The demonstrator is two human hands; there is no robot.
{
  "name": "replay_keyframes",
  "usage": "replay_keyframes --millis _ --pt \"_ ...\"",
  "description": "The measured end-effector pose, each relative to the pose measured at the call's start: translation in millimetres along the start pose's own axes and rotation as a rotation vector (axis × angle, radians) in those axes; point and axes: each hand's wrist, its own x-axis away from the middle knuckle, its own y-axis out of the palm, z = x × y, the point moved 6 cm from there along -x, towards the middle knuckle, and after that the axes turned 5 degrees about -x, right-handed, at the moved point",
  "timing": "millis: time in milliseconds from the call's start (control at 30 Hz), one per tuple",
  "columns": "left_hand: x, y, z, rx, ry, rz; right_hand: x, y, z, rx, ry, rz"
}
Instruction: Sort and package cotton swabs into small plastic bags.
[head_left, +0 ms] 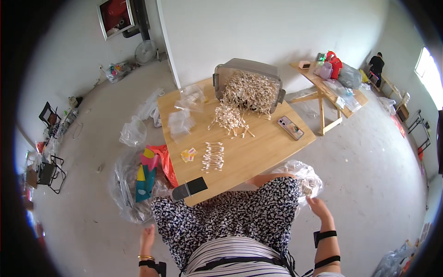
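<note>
My left hand [147, 236] hangs low beside my lap, off the table, near a clear plastic bag [121, 196]; how its fingers lie is too small to make out. On the other side my right hand [319, 207] hangs with fingers apart, holding nothing visible, close to another clear bag [302, 173] with things in it. A row of cotton swabs [213, 156] lies on the wooden table [251, 159], next to small yellow-and-white cards [188, 154]. Behind them a grey bin [249, 65] tipped on its side spills a heap of cotton swabs [249, 92].
A phone [290, 128] lies at the table's right; clear bags [180, 122] lie at its left. A dark flat pad [190, 188] sits on the near corner. Beside the table hangs a red bag [167, 164]. A second table [339, 90] holds bags; a person [377, 64] is far right.
</note>
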Motion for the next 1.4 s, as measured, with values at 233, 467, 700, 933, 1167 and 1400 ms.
replay_keyframes --millis 233,467,700,933,1167,1400 --pt "7 28 36 0.296 0.094 0.272 -16 98 31 -0.794 0.170 -0.191" --pt "6 -31 18 1.374 -0.289 0.286 -28 38 38 -1.241 0.081 0.012" --pt "65 -142 111 1.629 0.066 0.155 17 -14 -47 -1.541 -0.137 -0.222" --pt "109 -175 154 1.621 0.064 0.116 60 -46 -102 -1.477 -0.286 -0.221" --pt "111 -167 149 1.034 0.247 0.302 42 -30 -85 -1.160 -0.432 -0.341" --pt "119 -170 133 0.111 0.116 0.280 38 -32 -59 -0.944 -0.199 -0.074"
